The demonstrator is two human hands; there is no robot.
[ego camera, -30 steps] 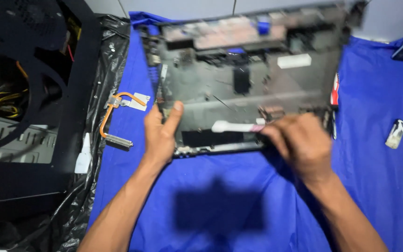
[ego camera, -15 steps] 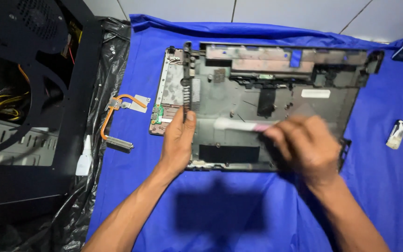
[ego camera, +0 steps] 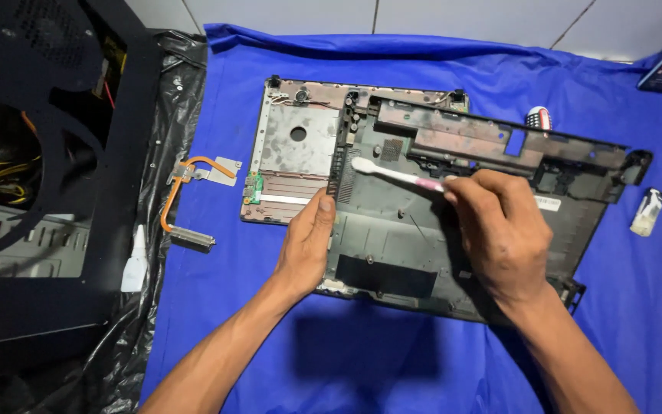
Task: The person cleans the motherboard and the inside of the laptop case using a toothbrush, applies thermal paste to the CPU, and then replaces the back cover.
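Whereas a second ago the shell stood tilted up, it now lies flat on the blue cloth, left hand gripping its left edge, right hand pinching a toothbrush whose head rests on the far-left interior, so brushing proceeds.

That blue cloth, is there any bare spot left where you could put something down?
Yes. The blue cloth is bare between the two forearms, below the laptop base; another strip lies between the copper heat pipe and the left hand. It is crowded by the toothbrush in the right hand, and near the lighter.
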